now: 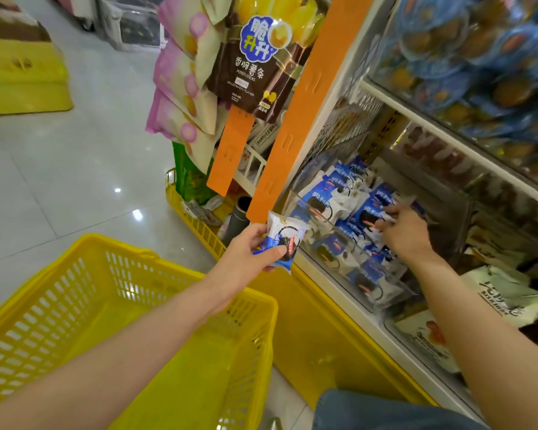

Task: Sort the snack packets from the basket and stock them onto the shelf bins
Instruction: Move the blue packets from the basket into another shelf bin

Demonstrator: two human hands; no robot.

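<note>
Left grip [246,254] around snack packet [285,232]

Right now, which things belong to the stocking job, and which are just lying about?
Job: packet in left hand; right hand on the binned packets; clear bin; yellow basket.
Lying about: potato sticks bag; pink bags; grey cylinder.

The clear plastic shelf bin [323,219] is open at the top, under the white shelf edge [448,138] above. The orange hanging display strip [302,119] bounds access on the left. Blue-and-white snack packets [365,214] fill the bin floor.
</note>
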